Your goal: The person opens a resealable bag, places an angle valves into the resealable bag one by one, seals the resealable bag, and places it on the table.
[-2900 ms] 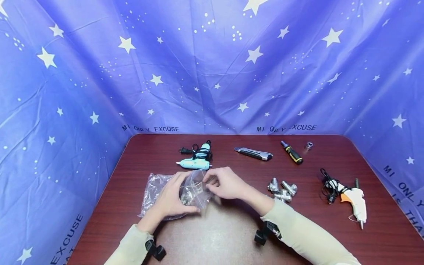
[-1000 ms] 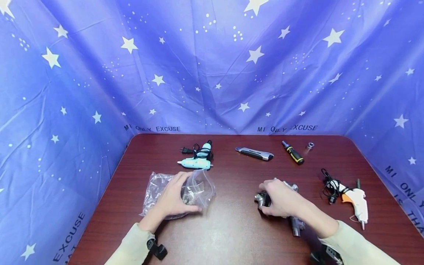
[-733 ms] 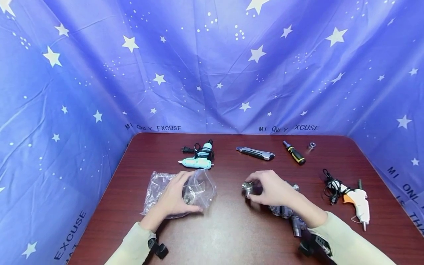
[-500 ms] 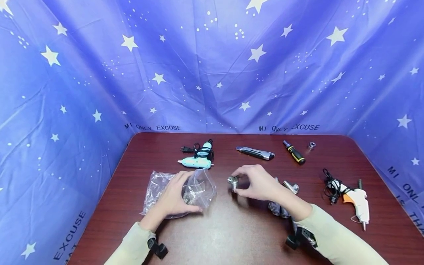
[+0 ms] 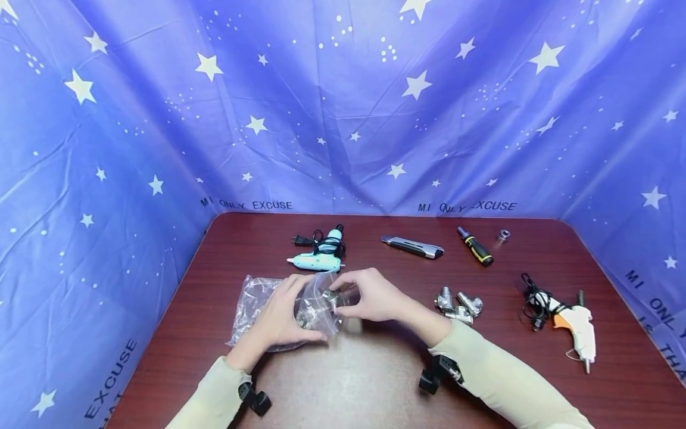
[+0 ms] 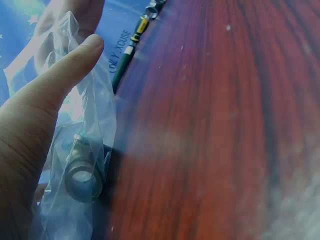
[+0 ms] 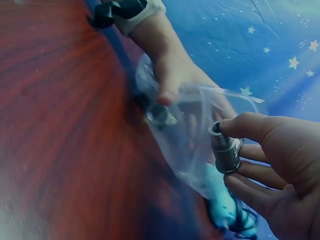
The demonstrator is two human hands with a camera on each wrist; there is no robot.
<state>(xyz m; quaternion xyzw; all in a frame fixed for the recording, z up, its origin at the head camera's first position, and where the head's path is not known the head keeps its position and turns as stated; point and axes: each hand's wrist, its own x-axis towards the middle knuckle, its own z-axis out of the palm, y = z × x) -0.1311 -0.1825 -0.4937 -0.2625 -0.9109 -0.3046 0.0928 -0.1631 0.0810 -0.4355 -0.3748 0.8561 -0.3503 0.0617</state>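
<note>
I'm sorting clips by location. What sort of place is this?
Likely a staged recording booth, not a workshop: star-printed blue cloth walls in a dark wooden table laid with glue guns.

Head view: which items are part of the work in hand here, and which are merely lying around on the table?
In hand:
clear plastic bag, held by the left hand
metal fitting, pinched by the right hand at the bag's mouth
loose metal fittings, probably the supply

Lying about:
blue glue gun
utility knife
screwdriver
small socket
white glue gun
</note>
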